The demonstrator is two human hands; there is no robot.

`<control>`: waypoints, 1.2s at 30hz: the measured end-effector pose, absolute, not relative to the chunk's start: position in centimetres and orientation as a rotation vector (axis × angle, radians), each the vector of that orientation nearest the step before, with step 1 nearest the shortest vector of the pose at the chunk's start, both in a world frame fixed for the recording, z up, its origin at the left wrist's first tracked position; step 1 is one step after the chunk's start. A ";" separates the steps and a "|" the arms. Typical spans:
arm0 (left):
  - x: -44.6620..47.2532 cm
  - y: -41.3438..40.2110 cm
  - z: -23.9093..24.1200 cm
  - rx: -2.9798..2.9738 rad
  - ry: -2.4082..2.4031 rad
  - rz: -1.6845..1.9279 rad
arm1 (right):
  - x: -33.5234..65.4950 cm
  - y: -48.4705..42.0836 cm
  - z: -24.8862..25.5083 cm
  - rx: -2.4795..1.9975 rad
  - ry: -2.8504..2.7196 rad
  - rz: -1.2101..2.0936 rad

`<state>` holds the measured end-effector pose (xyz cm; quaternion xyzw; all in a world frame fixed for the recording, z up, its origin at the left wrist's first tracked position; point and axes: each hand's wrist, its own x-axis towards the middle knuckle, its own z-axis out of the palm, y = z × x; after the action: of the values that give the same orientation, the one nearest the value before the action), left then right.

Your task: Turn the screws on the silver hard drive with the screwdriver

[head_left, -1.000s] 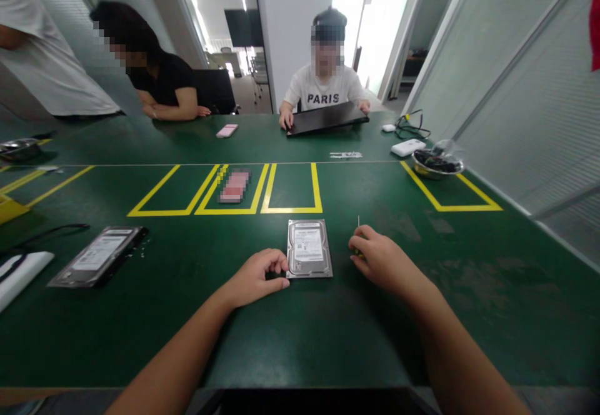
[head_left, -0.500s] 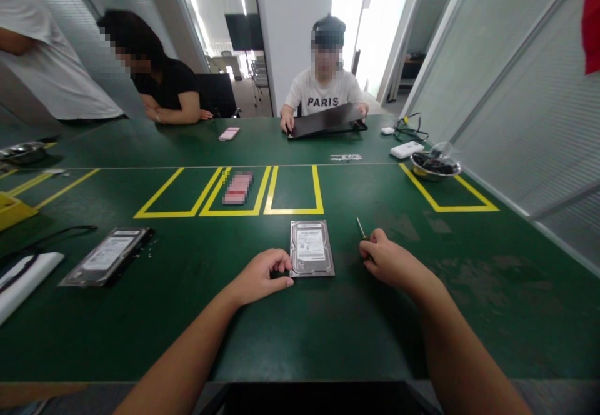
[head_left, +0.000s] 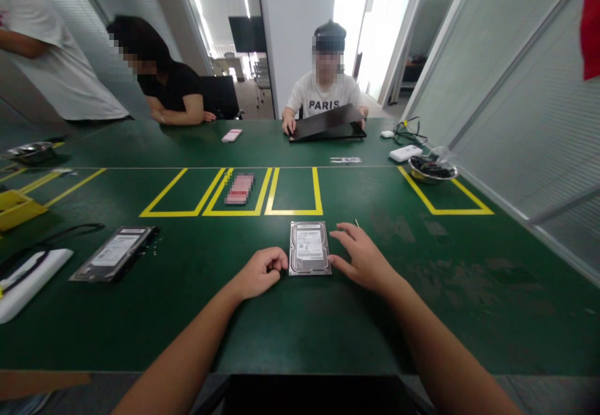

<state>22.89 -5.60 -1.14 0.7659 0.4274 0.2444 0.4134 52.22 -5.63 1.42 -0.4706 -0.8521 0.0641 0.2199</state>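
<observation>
A hard drive (head_left: 309, 249) with a white label lies flat on the green table, between my two hands. My left hand (head_left: 261, 271) rests just left of it, fingers curled in, with nothing seen inside them. On the other side, my right hand (head_left: 360, 255) has its thumb and fingers spread at the drive's right edge. The thumb tip appears to touch that edge. Beyond the right fingers, the thin metal tip of a screwdriver (head_left: 357, 222) pokes out; my hand hides the rest of it.
A second hard drive (head_left: 115, 254) lies at left, near a white device (head_left: 32, 287) with a cable. Yellow tape (head_left: 294, 212) marks areas ahead, one with a pink phone (head_left: 240, 189). A metal bowl (head_left: 434, 176) of dark parts stands right. A person opposite holds a dark panel (head_left: 328, 122).
My right hand has let go of the screwdriver and moved left to the drive, its fingers spreading. My left hand has curled and drawn slightly away from the drive.
</observation>
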 end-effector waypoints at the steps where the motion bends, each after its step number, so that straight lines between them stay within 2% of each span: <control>1: 22.9 -5.6 -1.3 1.924 1.075 0.613 | 51.8 -5.8 1.2 -1.207 -2.378 0.211; 5: 22.6 -5.5 -1.7 1.915 1.066 0.630 | 50.5 -6.4 0.5 -1.018 -2.461 0.275; 14: 21.8 -5.1 -0.6 1.900 1.069 0.676 | 50.7 -5.8 0.2 -0.993 -2.492 0.283; 21: 19.7 -5.0 1.9 2.148 1.438 0.507 | 50.6 -5.9 0.4 -0.990 -2.520 0.294; 29: 12.3 -5.1 1.6 2.214 2.269 -0.275 | 50.3 -6.0 0.1 -0.982 -2.528 0.230; 36: 5.6 -6.3 2.2 2.006 2.576 -0.476 | 50.3 -6.2 -0.1 -0.979 -2.552 0.203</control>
<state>5.62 -6.29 2.18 0.6060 0.7783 -0.1439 -0.0791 50.32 -6.17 -0.11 -0.3502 -0.9124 0.0725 0.1990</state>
